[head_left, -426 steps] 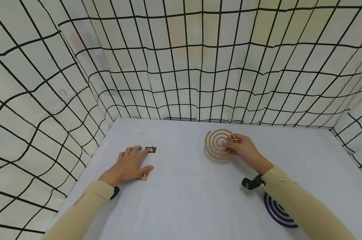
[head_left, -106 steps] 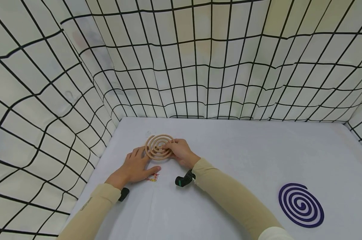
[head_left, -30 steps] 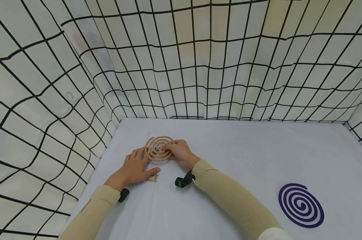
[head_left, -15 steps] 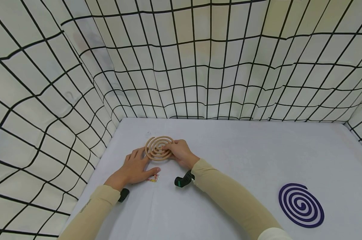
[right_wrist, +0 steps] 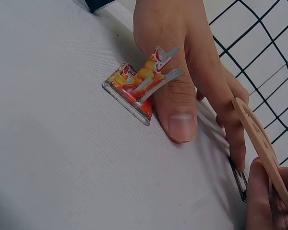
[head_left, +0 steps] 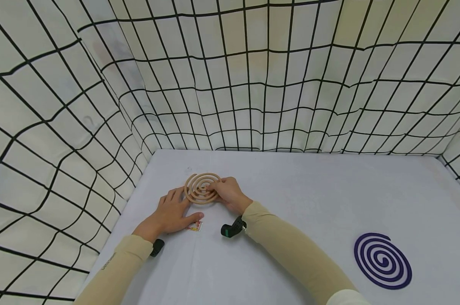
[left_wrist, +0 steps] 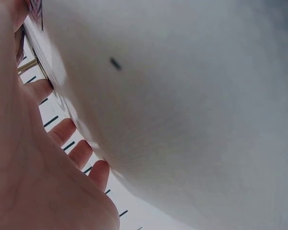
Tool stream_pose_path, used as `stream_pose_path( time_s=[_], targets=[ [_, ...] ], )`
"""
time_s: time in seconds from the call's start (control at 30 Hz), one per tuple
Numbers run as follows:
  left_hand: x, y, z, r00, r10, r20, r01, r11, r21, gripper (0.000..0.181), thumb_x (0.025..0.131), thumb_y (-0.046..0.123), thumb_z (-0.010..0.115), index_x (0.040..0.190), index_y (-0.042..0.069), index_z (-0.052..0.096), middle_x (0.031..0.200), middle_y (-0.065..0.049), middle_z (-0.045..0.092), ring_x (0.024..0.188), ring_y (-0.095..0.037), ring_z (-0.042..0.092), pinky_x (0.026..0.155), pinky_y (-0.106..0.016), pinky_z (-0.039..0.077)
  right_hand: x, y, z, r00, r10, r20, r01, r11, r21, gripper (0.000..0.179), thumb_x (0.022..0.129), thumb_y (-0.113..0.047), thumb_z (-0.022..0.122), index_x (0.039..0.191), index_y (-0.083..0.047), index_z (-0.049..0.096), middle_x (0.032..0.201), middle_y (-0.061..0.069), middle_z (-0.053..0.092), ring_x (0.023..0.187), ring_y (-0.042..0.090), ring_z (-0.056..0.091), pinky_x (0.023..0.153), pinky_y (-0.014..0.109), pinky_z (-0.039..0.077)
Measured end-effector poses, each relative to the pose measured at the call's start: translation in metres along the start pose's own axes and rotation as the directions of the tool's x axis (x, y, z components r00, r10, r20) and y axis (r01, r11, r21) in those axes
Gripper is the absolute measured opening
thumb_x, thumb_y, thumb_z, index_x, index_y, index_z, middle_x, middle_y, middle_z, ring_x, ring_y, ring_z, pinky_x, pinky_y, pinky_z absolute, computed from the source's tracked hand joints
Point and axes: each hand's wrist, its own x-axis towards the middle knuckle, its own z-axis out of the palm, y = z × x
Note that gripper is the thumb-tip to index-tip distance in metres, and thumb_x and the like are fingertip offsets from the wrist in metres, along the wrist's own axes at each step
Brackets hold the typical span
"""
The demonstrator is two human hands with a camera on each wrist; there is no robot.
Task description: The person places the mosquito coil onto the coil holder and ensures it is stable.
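Matt tan coil [right_wrist: 260, 143]; glossy printed metal piece [right_wrist: 130, 89]

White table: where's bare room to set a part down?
Widest patch: tabletop between the right sleeve, purple coil and netted back wall. Another, nearer: between right sleeve and left sleeve. Crowded: left side, where the left hand, right hand, tan coil and printed piece cluster.

I have a wide lane over the white table [head_left: 310, 182] between the right hand [head_left: 233, 195] and the purple spiral [head_left: 383, 261], walled off at the far and left sides by the black net [head_left: 264, 86]. Around the tan spiral [head_left: 203, 186] I find it tight: the left hand [head_left: 170, 214] crowds one side, the right hand the other, and a small printed stand [right_wrist: 129, 91] juts its prongs up just beside the left thumb [right_wrist: 175, 105].
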Motion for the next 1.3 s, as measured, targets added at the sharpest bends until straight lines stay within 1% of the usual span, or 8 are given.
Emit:
stream_pose_path(
  time_s=[0.17,0.4,0.53,0.67,0.8,0.97,1.13,1.3],
  targets=[
    [0.0002,0.0003,0.0003,1.0,0.005,-0.002,-0.005,1.0,-0.003,0.089,0.096,0.068,0.054,0.16,0.008,0.038,0.168,-0.024,0.025,0.155,-0.045,0.023,0.12,-0.068,0.023,-0.0015,-0.0015,0.0004,1.0,-0.001,-0.011,0.001,1.0,-0.01,0.033,0.094,-0.006,0.067,0.123,0.009,0.064,0.103,0.01,0.073,0.08,0.007,0.069,0.072,0.02,0.058],
    [0.0007,0.0008,-0.0008,1.0,0.012,-0.003,-0.012,1.0,-0.004,0.089,0.096,0.069,0.054,0.159,0.008,0.039,0.167,-0.024,0.026,0.154,-0.045,0.023,0.12,-0.069,0.023,-0.0029,-0.0024,0.0014,0.999,-0.001,-0.037,0.001,1.0,-0.007,0.031,0.093,-0.007,0.069,0.119,0.009,0.064,0.094,0.006,0.07,0.076,0.007,0.068,0.067,0.018,0.056],
    [-0.0009,-0.0012,-0.0018,1.0,0.002,0.001,-0.002,1.0,0.003,0.088,0.096,0.069,0.054,0.159,0.008,0.04,0.167,-0.023,0.026,0.154,-0.045,0.023,0.12,-0.068,0.024,-0.0019,-0.0007,0.0025,0.999,0.006,-0.038,-0.006,1.0,-0.006,0.031,0.093,-0.008,0.069,0.118,0.009,0.065,0.089,0.005,0.069,0.074,0.006,0.068,0.066,0.018,0.057],
    [-0.0029,-0.003,-0.0033,1.0,-0.004,-0.003,0.004,1.0,0.014,0.088,0.096,0.069,0.055,0.159,0.009,0.041,0.167,-0.023,0.027,0.154,-0.045,0.024,0.119,-0.068,0.025,-0.0008,0.0003,0.0037,0.999,0.011,-0.031,-0.011,1.0,0.0,0.032,0.094,-0.009,0.069,0.12,0.009,0.064,0.09,0.005,0.069,0.075,0.007,0.069,0.067,0.018,0.058],
    [-0.0031,-0.003,-0.0041,1.0,0.011,-0.005,-0.011,1.0,0.015,0.088,0.096,0.07,0.054,0.16,0.01,0.04,0.167,-0.023,0.028,0.153,-0.045,0.025,0.119,-0.068,0.026,-0.0001,0.0006,0.0036,0.999,0.013,-0.047,-0.013,1.0,0.003,0.031,0.094,-0.01,0.07,0.119,0.007,0.064,0.093,0.005,0.068,0.077,0.007,0.068,0.068,0.019,0.057],
    [-0.0031,-0.0017,-0.0046,1.0,0.025,0.0,-0.025,0.999,0.022,0.088,0.097,0.069,0.053,0.162,0.012,0.036,0.166,-0.022,0.029,0.152,-0.045,0.027,0.117,-0.068,0.029,-0.0001,0.0005,0.0027,0.998,0.013,-0.054,-0.012,1.0,0.018,0.032,0.094,-0.01,0.071,0.12,0.007,0.063,0.091,0.004,0.068,0.075,0.007,0.068,0.068,0.019,0.057],
    [-0.0031,-0.0018,-0.0055,1.0,0.026,0.003,-0.026,0.999,0.036,0.088,0.097,0.07,0.052,0.161,0.011,0.038,0.164,-0.022,0.032,0.151,-0.046,0.03,0.116,-0.068,0.031,-0.0014,0.0001,0.0027,0.998,0.004,-0.057,-0.003,1.0,0.022,0.033,0.094,-0.009,0.07,0.121,0.008,0.063,0.09,0.004,0.068,0.074,0.007,0.069,0.07,0.02,0.059],
    [-0.004,-0.0025,-0.0064,0.999,0.041,0.003,-0.041,0.997,0.059,0.085,0.098,0.066,0.054,0.158,0.007,0.041,0.164,-0.023,0.035,0.151,-0.046,0.032,0.116,-0.067,0.033,-0.0001,-0.0002,0.0014,0.998,0.006,-0.056,-0.005,1.0,0.019,0.029,0.094,-0.009,0.071,0.117,0.007,0.065,0.088,0.003,0.068,0.073,0.006,0.069,0.069,0.019,0.059]
  ],
)
